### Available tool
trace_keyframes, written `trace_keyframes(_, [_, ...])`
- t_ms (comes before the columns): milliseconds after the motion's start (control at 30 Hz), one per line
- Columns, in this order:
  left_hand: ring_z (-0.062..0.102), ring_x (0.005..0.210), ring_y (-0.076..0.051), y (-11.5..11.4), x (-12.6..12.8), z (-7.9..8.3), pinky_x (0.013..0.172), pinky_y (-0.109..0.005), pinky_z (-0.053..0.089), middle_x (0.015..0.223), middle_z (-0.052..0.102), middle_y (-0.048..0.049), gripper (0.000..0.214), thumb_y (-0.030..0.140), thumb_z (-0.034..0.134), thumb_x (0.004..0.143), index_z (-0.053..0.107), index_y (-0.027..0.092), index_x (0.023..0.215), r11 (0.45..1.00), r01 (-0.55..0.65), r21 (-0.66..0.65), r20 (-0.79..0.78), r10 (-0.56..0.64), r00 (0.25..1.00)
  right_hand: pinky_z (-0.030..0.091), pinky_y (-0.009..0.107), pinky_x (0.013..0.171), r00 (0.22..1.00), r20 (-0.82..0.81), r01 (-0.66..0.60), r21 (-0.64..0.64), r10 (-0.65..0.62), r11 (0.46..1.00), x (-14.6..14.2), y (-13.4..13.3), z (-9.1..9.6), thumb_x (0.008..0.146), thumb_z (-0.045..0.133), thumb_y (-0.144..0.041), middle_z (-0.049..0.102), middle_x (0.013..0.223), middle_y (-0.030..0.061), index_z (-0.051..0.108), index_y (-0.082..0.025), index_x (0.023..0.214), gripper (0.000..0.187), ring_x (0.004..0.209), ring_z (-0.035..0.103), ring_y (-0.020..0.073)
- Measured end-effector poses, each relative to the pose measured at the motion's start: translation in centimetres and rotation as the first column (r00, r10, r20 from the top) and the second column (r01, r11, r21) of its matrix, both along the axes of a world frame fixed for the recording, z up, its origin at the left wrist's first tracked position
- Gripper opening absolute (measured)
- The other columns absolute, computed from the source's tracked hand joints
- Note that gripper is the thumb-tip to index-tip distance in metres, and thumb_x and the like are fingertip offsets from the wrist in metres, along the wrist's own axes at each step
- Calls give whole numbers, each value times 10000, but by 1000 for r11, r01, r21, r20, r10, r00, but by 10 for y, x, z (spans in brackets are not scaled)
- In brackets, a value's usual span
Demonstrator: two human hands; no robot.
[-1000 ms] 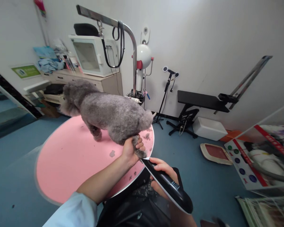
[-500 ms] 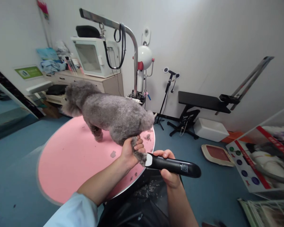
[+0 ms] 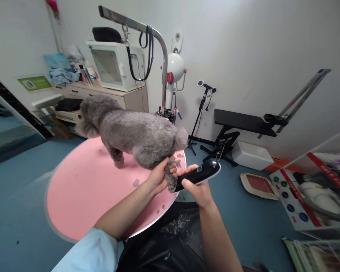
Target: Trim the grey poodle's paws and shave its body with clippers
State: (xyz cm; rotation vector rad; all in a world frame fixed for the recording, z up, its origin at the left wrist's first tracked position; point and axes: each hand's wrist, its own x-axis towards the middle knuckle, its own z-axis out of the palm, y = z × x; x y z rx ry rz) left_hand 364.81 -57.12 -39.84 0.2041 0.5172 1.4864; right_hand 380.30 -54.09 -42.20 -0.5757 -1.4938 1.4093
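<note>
A grey curly-haired dog (image 3: 138, 132) stands on a round pink grooming table (image 3: 82, 189), its head toward the left and its rump near me. My left hand (image 3: 159, 176) is closed around one of its hind legs, drawn back past the table's edge. In my right hand (image 3: 200, 190) is a black hair clipper (image 3: 200, 174), its front end against the lower part of that leg. The clipper's blade is hidden from view. Small tufts of cut hair lie on the table near the hind legs.
A metal grooming arm (image 3: 164, 68) with a hanging black loop (image 3: 141, 77) rises behind the dog. Beyond stand a white cabinet dryer (image 3: 134, 68) on drawers, a ring-light stand (image 3: 200, 109) and a black folding table (image 3: 240, 121). A black apron (image 3: 164, 249) with clippings covers my lap.
The clipper has turned in my right hand, its rear end swinging up and to the left. The held leg and my left hand have shifted slightly up and right.
</note>
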Motion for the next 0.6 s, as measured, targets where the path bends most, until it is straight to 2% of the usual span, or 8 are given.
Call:
trace_keyframes(100, [541, 543, -79, 6, -3, -5, 534, -200, 513, 746, 576, -2, 83, 235, 634, 893, 599, 160, 887, 998, 7, 58, -37, -5, 999, 540, 324, 733, 995, -8, 100, -43, -100, 994, 4, -1, -13, 729, 718, -319, 693, 757, 1, 614, -225, 811, 162, 718, 655, 174])
trace_keyframes(167, [551, 551, -86, 10, -2, -8, 550, -210, 523, 734, 577, 6, 132, 240, 703, 849, 599, 160, 863, 999, -12, 48, -63, 15, 998, 544, 321, 681, 995, -3, 95, -2, -95, 995, 8, -13, -25, 727, 701, -361, 689, 807, 25, 627, -221, 810, 179, 712, 647, 182])
trace_keyframes(233, [550, 542, -86, 14, 0, -10, 559, -211, 527, 703, 567, 15, 173, 252, 743, 819, 600, 156, 836, 999, -39, 23, -92, 41, 995, 558, 327, 682, 990, 138, 22, 114, -38, 993, 7, -30, -33, 681, 734, -322, 686, 1030, 81, 672, -213, 928, 277, 807, 672, 211])
trace_keyframes(300, [546, 542, -82, 17, 3, -12, 595, -225, 543, 692, 568, 19, 217, 274, 780, 786, 602, 153, 811, 998, -69, 16, -124, 70, 990, 562, 326, 712, 939, 327, 13, 265, -102, 964, -1, -46, -33, 635, 752, -230, 651, 1135, 101, 682, -224, 1079, 450, 873, 674, 226])
trace_keyframes(367, [547, 558, -79, 19, 4, -17, 650, -251, 561, 718, 586, 15, 291, 336, 824, 737, 600, 156, 779, 995, -84, 59, -167, 92, 982, 554, 336, 751, 874, 421, 45, 428, -243, 903, -12, -53, -30, 618, 741, -180, 651, 1058, 89, 707, -235, 1045, 432, 873, 662, 230])
trace_keyframes(433, [556, 580, -90, 20, 1, -23, 678, -271, 559, 737, 603, 6, 404, 463, 852, 670, 591, 162, 734, 984, -81, 157, -251, 119, 961, 544, 330, 730, 859, 409, 88, 475, -308, 876, -21, -52, -28, 636, 731, -187, 652, 886, 55, 713, -231, 937, 305, 795, 647, 216])
trace_keyframes(500, [571, 613, -117, 22, -5, -31, 680, -266, 535, 727, 614, -4, 485, 592, 829, 629, 606, 170, 715, 959, -94, 266, -401, 198, 894, 535, 312, 674, 908, 333, 129, 352, -253, 927, -25, -48, -32, 665, 740, -240, 636, 746, 19, 690, -224, 881, 222, 695, 625, 191])
trace_keyframes(600, [588, 681, -169, 25, -15, -43, 686, -265, 495, 667, 611, -18, 470, 628, 779, 668, 630, 182, 663, 944, -149, 296, -627, 309, 715, 533, 297, 623, 993, 95, 79, -29, -76, 996, -25, -45, -46, 668, 793, -425, 665, 715, 13, 670, -212, 898, 337, 641, 625, 173])
